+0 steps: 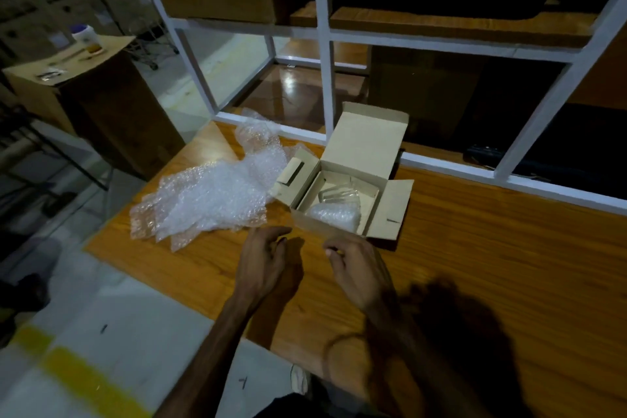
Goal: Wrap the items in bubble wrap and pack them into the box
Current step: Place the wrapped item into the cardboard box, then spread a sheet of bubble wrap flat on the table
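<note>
Both hands hover over the wooden table [475, 248], just in front of the box [334, 214]. The left hand [261, 265] has its fingers loosely curled, thumb out toward the box, and holds nothing. The right hand [356, 268] is much the same, fingers relaxed and bent inward, empty; neither touches the box, though both are close to its near wall. The box is open, its lid flap standing up at the back and side flaps spread left and right. Inside, a bundle in bubble wrap [336, 214] lies at the near end, and behind it sits a clear item [339, 195], too faint to tell what it is. Left of the box, beyond the left hand, a loose sheet of bubble wrap [210, 197] sprawls crumpled across the tabletop, its far end touching the box's left flap.
</note>
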{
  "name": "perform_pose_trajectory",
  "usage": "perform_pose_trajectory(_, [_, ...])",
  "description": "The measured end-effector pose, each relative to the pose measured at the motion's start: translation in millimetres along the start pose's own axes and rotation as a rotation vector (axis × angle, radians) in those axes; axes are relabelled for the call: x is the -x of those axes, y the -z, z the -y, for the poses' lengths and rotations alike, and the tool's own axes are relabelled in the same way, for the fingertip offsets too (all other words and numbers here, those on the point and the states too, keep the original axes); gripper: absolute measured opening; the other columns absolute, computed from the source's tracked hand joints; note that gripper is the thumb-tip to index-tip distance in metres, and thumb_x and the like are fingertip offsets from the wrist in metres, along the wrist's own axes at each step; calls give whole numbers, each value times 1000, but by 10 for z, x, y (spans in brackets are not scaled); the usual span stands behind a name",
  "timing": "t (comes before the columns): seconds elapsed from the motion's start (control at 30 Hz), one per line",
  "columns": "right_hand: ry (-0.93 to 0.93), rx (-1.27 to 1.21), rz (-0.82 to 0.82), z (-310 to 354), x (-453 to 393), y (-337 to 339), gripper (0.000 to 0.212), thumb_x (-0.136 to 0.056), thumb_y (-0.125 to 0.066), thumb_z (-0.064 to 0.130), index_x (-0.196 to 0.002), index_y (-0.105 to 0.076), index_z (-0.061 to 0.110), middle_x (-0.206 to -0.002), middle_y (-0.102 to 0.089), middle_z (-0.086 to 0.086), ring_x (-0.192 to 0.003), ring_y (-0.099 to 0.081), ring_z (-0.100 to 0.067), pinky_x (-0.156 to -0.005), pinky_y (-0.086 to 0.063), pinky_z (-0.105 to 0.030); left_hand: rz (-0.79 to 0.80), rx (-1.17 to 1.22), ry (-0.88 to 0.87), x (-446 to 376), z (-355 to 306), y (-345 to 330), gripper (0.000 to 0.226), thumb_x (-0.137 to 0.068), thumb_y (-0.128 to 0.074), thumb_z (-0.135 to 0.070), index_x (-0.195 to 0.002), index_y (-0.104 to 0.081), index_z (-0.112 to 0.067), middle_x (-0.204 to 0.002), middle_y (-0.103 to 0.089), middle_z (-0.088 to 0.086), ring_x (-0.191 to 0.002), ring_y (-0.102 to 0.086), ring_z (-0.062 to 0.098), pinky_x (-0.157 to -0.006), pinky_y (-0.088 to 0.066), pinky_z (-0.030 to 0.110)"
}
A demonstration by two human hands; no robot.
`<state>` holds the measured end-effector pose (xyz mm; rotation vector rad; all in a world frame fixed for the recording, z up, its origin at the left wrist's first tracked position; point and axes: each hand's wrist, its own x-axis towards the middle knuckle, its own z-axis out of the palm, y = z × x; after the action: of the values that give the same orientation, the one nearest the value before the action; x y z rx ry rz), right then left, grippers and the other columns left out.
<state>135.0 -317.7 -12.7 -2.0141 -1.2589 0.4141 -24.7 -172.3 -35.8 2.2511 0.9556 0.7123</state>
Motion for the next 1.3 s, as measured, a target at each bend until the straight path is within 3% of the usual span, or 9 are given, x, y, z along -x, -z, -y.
perform_pose_trajectory(0.1, [-28,-51,-16,-8,72,-244,18,-100,-57,29,-106,-74,33,-107,-71,14,-101,-63,-7,-86,-56,-36,-58,-64,76,158,128,240,35,-95,-55,-23,-121,-77,-16,-121,-75,2,-108,-65,16,-85,-57,39])
perform_pose_trajectory(0.2, [-31,-57,-23,68,107,-474,19,-98,-49,43,-109,-65,41,-107,-68,21,-99,-64,-3,-80,-59,-38,-76,-150,103,169,317,494,28,-95,-61,-19,-117,-78,-15,-122,-73,4,-112,-59,16,-90,-56,46])
perform_pose_trajectory(0.33, [-23,-99,-63,289,88,-647,13,-101,-59,35,-109,-68,39,-112,-70,20,-100,-65,-3,-79,-61,-38,-66,-356,130,-38,669,720,26,-97,-69,-13,-121,-77,-13,-139,-62,11,-129,-47,33,-102,-47,52])
perform_pose_trajectory(0.6, [-41,-141,-167,814,-79,-920,17,-102,-62,27,-114,-74,31,-117,-71,18,-107,-63,0,-88,-60,-35,42,-420,-50,-627,1022,771,65,-91,-79,-18,-151,-54,-17,-151,-48,16,-135,-43,36,-99,-53,48])
perform_pose_trajectory(0.7, [-60,-159,-183,972,-79,-1005,17,-101,-63,25,-113,-74,31,-115,-71,18,-106,-63,0,-89,-60,-35,86,-447,-145,-782,1127,774,43,-91,-79,-23,-133,-70,-14,-143,-56,16,-131,-48,38,-97,-54,52])
perform_pose_trajectory(0.8, [-80,-166,-222,1067,-89,-1075,16,-102,-63,24,-113,-74,29,-114,-72,16,-104,-64,-1,-89,-60,-36,21,-346,-225,-870,1211,808,11,-95,-71,-17,-103,-77,-13,-119,-68,11,-115,-57,34,-90,-52,49])
perform_pose_trajectory(0.93, [-123,-173,-272,1162,-134,-1109,20,-102,-63,25,-119,-71,29,-114,-71,16,-102,-65,-2,-89,-60,-38,-70,-120,-227,-946,1091,920,4,-97,-69,-12,-97,-72,-12,-104,-71,7,-102,-62,27,-87,-49,40])
perform_pose_trajectory(1.07, [-186,-228,-249,1301,-290,-1063,47,-100,-65,28,-145,-52,35,-109,-60,22,-102,-66,-6,-88,-61,-44,-95,168,-181,-1010,765,1182,8,-100,-63,-9,-95,-68,-14,-98,-71,-4,-96,-67,11,-82,-57,28])
perform_pose_trajectory(1.3, [-369,-804,-148,1648,-721,-724,78,-92,-71,54,-157,-33,34,-145,-56,0,-125,-60,-20,-94,-58,-41,-26,382,-248,-941,293,1404,10,-95,-70,0,-91,-72,-8,-94,-75,-1,-94,-71,9,-78,-54,14])
